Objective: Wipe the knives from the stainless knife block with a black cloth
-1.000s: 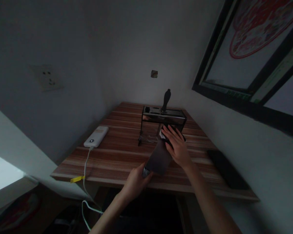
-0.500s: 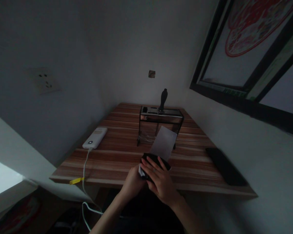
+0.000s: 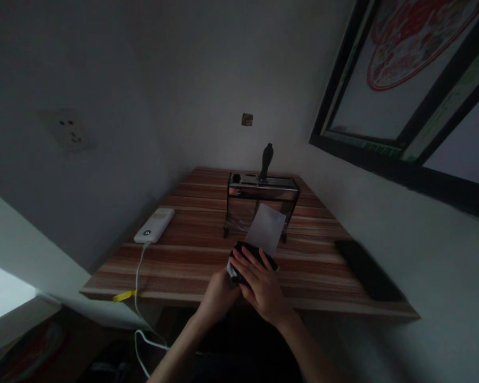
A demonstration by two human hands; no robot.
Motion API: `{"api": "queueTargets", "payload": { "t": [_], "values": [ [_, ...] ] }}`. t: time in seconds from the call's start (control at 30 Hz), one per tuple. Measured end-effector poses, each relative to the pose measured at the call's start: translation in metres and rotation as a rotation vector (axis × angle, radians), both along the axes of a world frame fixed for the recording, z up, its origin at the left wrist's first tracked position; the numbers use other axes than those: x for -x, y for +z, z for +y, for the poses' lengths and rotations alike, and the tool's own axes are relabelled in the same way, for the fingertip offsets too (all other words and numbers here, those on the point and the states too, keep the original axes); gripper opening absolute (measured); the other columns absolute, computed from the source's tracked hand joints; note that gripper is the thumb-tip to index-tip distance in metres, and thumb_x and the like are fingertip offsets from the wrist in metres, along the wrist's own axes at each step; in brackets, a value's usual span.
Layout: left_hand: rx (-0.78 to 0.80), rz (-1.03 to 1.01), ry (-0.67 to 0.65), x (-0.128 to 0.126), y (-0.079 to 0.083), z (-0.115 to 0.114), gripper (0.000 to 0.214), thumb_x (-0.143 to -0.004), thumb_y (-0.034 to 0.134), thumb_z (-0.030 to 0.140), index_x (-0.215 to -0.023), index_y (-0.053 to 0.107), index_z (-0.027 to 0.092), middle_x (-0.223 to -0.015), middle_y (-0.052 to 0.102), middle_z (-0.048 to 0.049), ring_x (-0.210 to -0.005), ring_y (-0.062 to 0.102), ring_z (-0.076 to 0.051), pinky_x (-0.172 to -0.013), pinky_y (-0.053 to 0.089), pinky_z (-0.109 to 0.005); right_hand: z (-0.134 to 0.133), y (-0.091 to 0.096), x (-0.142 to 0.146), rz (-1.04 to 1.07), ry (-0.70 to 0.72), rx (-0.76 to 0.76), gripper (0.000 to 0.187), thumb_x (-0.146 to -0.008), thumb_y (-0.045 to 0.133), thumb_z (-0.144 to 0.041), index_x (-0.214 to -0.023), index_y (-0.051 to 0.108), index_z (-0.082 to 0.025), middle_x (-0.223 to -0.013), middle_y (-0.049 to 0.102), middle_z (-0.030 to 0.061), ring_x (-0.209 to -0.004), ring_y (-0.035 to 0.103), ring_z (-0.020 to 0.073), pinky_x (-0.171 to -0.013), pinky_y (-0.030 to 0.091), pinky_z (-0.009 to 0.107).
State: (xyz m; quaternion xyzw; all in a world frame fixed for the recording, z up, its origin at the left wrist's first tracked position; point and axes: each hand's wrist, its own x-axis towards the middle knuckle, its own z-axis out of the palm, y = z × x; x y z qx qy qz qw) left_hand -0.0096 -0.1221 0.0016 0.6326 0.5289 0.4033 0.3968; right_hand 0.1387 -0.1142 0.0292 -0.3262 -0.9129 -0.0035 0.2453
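Observation:
A broad pale grey rectangular blade [image 3: 266, 229], which looks like a cleaver's, points away from me over the table. A black cloth-like piece [image 3: 242, 248] with a whitish edge covers its near part. My left hand [image 3: 220, 291] is closed at the near end, where the handle is hidden. Across the top of the black piece lies my right hand [image 3: 259, 282], its fingers slightly spread and pressing it against the blade. Just beyond stands a black-framed knife rack [image 3: 279, 183], with one black knife handle [image 3: 267, 158] sticking up from its slotted top.
The striped wooden table [image 3: 199, 213] fits into a wall corner. A white power bank [image 3: 155, 226] with a white cable [image 3: 138, 271] lies at left, near a yellow tag [image 3: 123, 296]. A flat black phone-like slab [image 3: 367, 270] rests at right. A framed picture [image 3: 403, 106] hangs on the right wall.
Both hands, with the blade and black piece, have shifted very slightly upward and away from me. The right hand stays pressed on the black piece.

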Motion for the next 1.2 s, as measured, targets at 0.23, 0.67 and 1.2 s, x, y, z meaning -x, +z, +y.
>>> {"api": "queueTargets", "payload": {
  "t": [0.23,0.67,1.2],
  "values": [
    [-0.060,0.081,0.028,0.000,0.003,-0.001,0.022,-0.068,0.049,0.015,-0.087,0.059,0.013,-0.073,0.065,-0.0011,-0.064,0.055,-0.013,-0.060,0.041,-0.020,0.020,0.011,-0.008,0.048,-0.033,-0.038,0.053,-0.091,0.034,-0.024,-0.142,0.019,-0.024,-0.145,0.028,0.0007,-0.136,0.017,0.0185,-0.110,0.010,0.047],
    [-0.074,0.159,0.028,0.001,0.006,-0.001,0.022,-0.077,0.047,0.025,-0.091,0.061,0.014,-0.074,0.065,-0.0011,-0.065,0.055,-0.014,-0.061,0.039,-0.021,0.069,0.042,-0.026,0.143,-0.101,-0.091,0.047,-0.092,0.032,-0.026,-0.138,0.028,-0.025,-0.144,0.030,0.0012,-0.136,0.017,0.0171,-0.110,0.008,0.046],
    [-0.049,0.132,-0.017,0.006,0.010,-0.002,0.024,-0.075,0.051,0.026,-0.092,0.062,0.013,-0.076,0.065,-0.0021,-0.069,0.057,-0.015,-0.063,0.039,-0.021,0.089,0.054,-0.051,0.557,-0.134,-0.026,0.041,-0.091,0.033,-0.031,-0.131,0.041,-0.023,-0.133,0.047,0.0057,-0.126,0.038,0.0183,-0.108,0.021,0.044]
  ]
}}
